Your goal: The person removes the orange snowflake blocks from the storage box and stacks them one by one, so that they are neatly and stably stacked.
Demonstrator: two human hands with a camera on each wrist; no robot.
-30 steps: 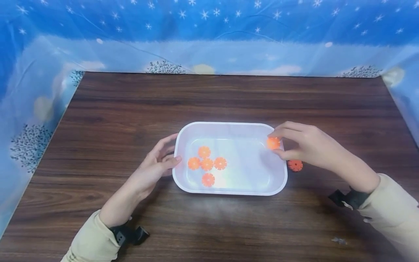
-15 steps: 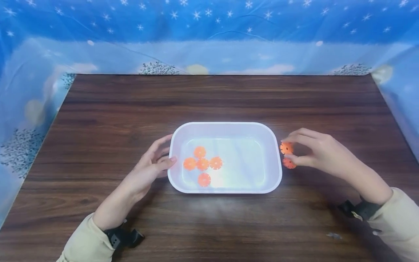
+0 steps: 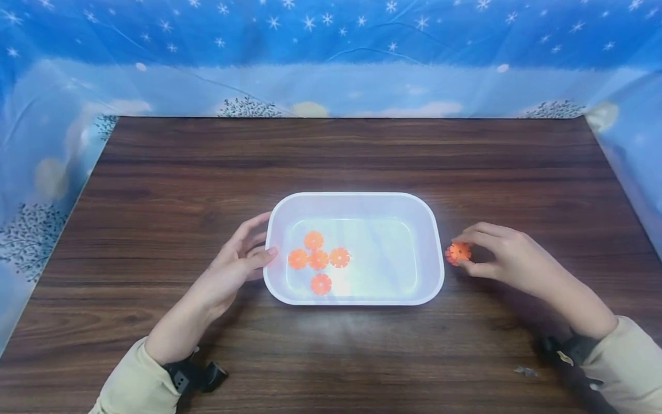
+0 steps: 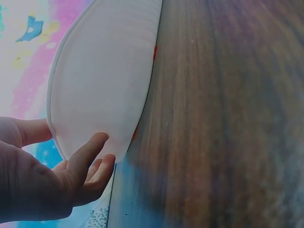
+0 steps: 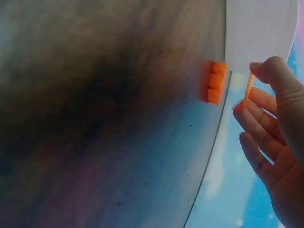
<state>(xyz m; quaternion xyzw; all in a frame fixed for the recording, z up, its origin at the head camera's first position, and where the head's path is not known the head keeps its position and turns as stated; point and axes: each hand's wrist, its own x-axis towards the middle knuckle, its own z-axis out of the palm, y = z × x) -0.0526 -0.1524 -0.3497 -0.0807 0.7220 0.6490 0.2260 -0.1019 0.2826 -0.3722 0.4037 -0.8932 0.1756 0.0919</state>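
Between thumb and fingers, the right hand [image 3: 509,256] pinches an orange disc [image 3: 460,254]

Dark brown wood-grain table [image 3: 351,155], blue cloth [image 3: 331,49] hanging behind and along both sides, white snowflakes [image 3: 309,23] across its top, dark trees [image 3: 250,108] printed low
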